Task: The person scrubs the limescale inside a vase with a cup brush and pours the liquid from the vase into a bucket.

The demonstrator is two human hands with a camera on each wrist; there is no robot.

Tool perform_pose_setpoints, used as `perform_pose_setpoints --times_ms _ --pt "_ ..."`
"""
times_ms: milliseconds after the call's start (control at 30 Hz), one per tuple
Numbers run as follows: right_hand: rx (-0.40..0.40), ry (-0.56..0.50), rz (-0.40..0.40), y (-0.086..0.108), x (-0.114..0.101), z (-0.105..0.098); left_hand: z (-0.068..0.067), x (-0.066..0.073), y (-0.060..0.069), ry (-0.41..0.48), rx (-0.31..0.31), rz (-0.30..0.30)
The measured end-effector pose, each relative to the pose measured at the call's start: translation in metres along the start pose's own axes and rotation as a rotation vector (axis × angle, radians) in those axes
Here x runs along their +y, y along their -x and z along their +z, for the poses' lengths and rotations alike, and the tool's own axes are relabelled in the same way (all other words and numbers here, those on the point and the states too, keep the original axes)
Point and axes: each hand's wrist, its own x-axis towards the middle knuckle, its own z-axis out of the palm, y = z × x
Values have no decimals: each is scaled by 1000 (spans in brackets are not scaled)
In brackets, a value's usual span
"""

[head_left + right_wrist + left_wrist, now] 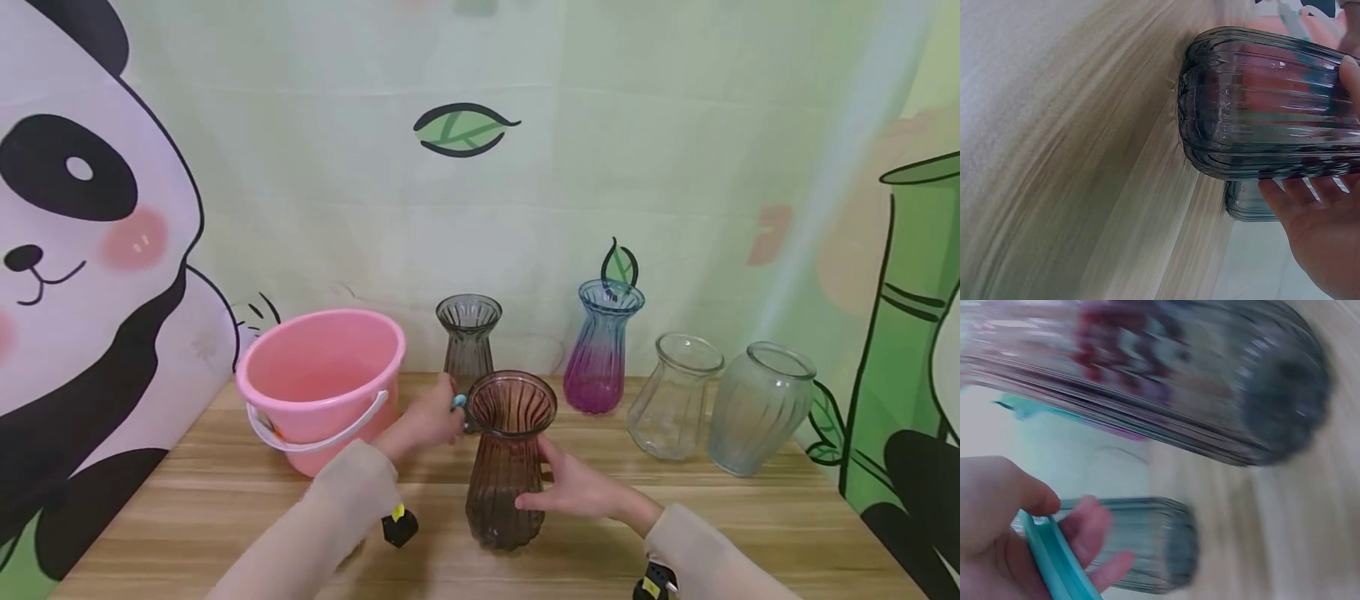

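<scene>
Ribbed glass vases and a plastic bucket on a wood-grain tabletop (592, 571). The brownish-red vase (504, 479) is upright at the near middle of the table, in front of the other vessels; whether its base touches the wood cannot be told. Its glass is transparent, with vertical flutes, a flared round rim, a narrowed neck and a fuller body; the tint is warm at the mouth and greyer toward the scalloped base. The right hand (583, 489) grips its body from the right, thumb on the near face and fingers bent round the far side. The left hand (427, 419), left of the vase and apart from it, pinches a smooth teal strip (1060, 561), grooved along its length, between thumb and fingers. Just behind this hand stands a smoke-grey fluted vase (468, 354). To the left is the pink bucket (321, 400), round and matte, with a white handle (341, 435). To the right stand a blue-to-magenta vase (597, 358), a clear vase with a flared base (667, 412) and a broad-shouldered clear jar (757, 417).
</scene>
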Motion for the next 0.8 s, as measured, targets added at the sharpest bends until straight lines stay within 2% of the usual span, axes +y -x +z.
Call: perform_pose_setpoints --times_ms 100,167,233,300,400,500,633,800 --pt "4 2 -3 0 1 0 -18 16 5 79 36 41" --pt "5 2 -11 -1 1 0 -32 25 9 123 53 38" --pt "7 3 -21 -2 2 -1 -44 32 12 200 43 24" --pt "11 6 -25 -3 2 -1 -55 39 15 306 19 -19" --pt "18 11 -26 -3 3 -1 -70 47 20 455 22 -41" --pt "23 13 -20 -2 4 0 -80 53 25 578 96 -38" --pt "20 0 -13 0 5 2 -90 56 33 766 223 -4" --pt "16 -11 -8 0 4 3 -97 51 42 1057 337 102"
